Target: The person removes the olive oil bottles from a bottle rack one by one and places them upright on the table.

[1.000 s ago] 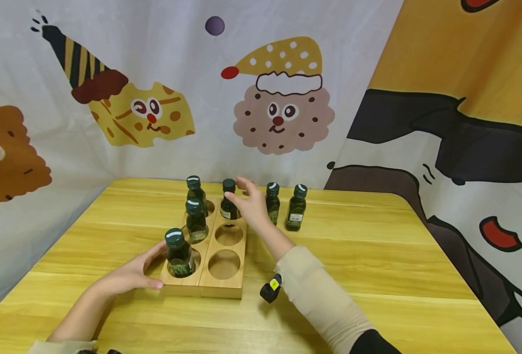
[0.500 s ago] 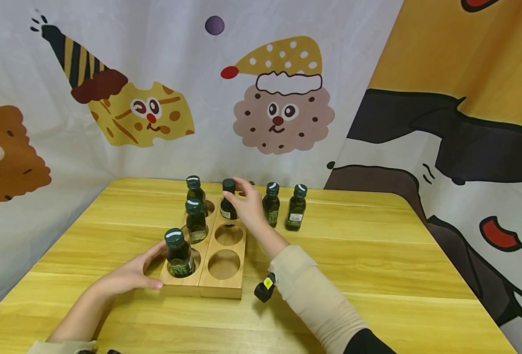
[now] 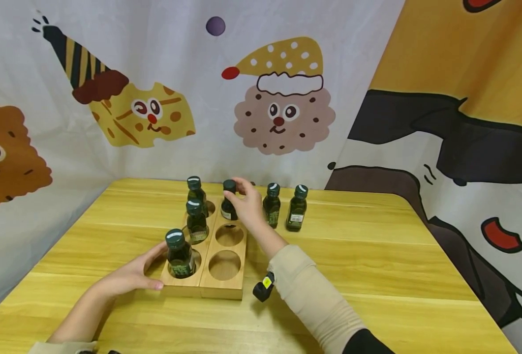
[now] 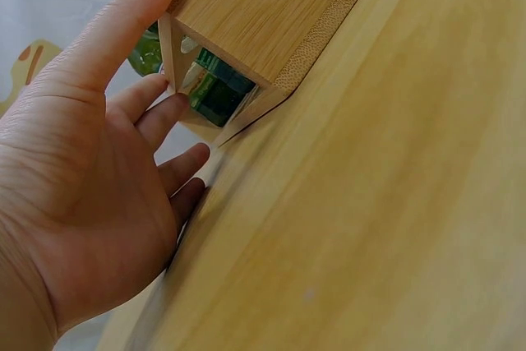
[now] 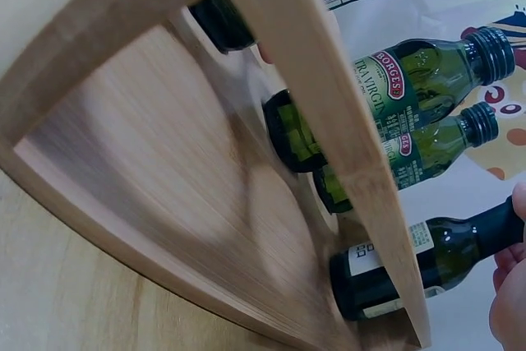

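A wooden bottle rack has two rows of round holes. Over its far right hole, my right hand pinches the neck and cap of a small dark olive oil bottle. In the right wrist view this bottle stands slightly tilted, its base inside the rack. The left row holds three green olive oil bottles: a near one, a middle one and a far one. My left hand rests at the near left corner, thumb on the rack, fingers loosely spread along its side.
Two more olive oil bottles, one nearer the hand and one farther right, stand on the table right of the rack. A cartoon-print cloth hangs behind the table. The rack's sides are partly open.
My right hand has shifted slightly left, closer around the bottle's cap, uncovering more of the bottle on the table behind it. The left hand and the rack have stayed put.
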A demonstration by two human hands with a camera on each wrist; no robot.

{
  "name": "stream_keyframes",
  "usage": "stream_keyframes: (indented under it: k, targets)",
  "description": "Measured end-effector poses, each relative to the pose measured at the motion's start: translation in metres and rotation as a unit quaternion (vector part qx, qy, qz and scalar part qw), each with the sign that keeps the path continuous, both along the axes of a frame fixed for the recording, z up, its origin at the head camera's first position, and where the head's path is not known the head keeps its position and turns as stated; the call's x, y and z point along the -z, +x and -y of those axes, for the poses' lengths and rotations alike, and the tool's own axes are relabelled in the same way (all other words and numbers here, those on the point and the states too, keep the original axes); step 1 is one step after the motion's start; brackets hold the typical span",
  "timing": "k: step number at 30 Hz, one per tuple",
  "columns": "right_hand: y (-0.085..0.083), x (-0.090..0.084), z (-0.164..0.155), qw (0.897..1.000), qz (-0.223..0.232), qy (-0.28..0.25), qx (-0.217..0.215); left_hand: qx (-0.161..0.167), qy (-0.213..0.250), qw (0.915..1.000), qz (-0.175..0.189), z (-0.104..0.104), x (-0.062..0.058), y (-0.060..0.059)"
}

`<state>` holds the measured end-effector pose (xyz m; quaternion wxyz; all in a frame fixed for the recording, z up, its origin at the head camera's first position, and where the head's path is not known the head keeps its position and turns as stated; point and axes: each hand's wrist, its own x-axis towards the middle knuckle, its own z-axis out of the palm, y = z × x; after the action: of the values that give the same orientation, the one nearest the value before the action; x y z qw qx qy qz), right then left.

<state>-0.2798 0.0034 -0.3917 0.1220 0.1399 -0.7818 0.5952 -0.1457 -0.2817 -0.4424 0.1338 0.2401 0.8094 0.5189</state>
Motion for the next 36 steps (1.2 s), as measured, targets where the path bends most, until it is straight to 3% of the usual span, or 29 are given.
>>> stream_keyframes:
  k: [11, 19, 28, 36]
  targets:
    - [0.002, -0.013, -0.001, 0.999, -0.047, -0.007, 0.018, 0.002, 0.008, 1.0000, 0.003, 0.001, 0.003, -0.001]
    - [0.008, -0.027, -0.004, 0.998, -0.063, -0.011, 0.006, -0.001, 0.002, 1.0000, 0.006, 0.001, 0.001, -0.001]
    - [0.017, -0.045, -0.009, 0.993, -0.113, -0.030, 0.001, -0.001, -0.006, 1.0000, -0.002, -0.001, 0.001, -0.001]
    - [0.030, -0.060, -0.016, 0.992, -0.117, -0.050, -0.006, -0.003, -0.003, 1.0000, 0.006, 0.000, 0.001, -0.001]
